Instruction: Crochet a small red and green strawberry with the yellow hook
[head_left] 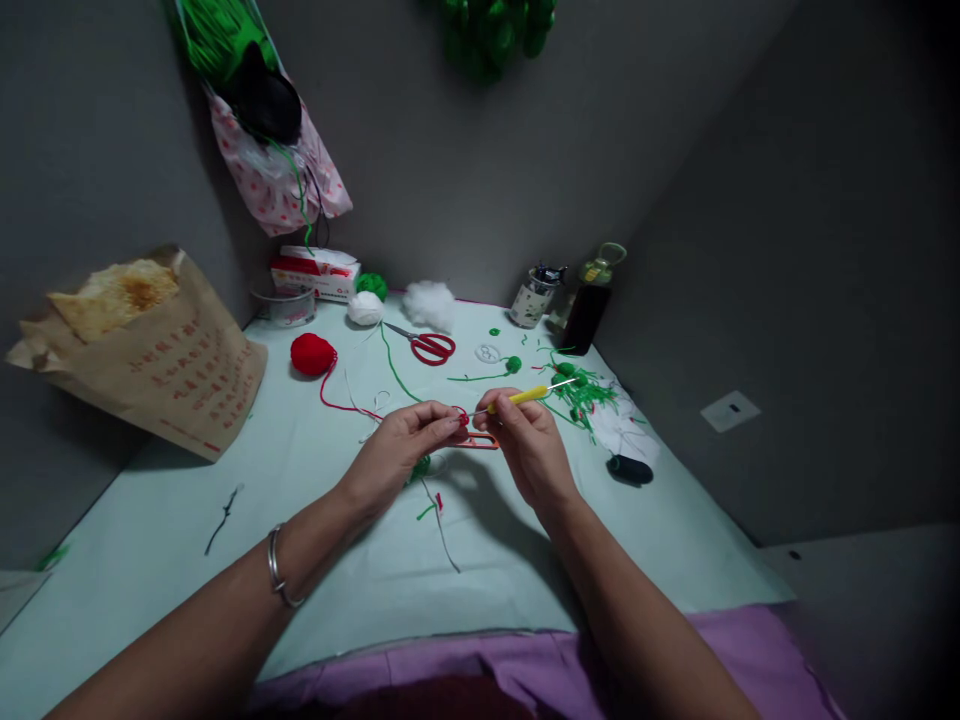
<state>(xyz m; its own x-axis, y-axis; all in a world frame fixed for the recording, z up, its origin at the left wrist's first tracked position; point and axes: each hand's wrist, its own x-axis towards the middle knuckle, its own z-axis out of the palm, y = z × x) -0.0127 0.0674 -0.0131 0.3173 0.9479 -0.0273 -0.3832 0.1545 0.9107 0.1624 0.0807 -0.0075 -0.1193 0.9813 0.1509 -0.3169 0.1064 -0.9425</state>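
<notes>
My left hand is closed in a pinch on a small red crochet piece above the pale green table. A red strand runs from the piece back to a red yarn ball at the left. My right hand is closed round a yellow-handled crochet hook, whose metal tip points at the red piece. The two hands almost touch. An orange-handled tool lies on the table just under my fingers, partly hidden.
Red scissors, a white yarn ball, a green ball and stuffing lie behind. Green yarn scraps are at the right, a brown paper bag at the left, and a jar and dark bottle at the back.
</notes>
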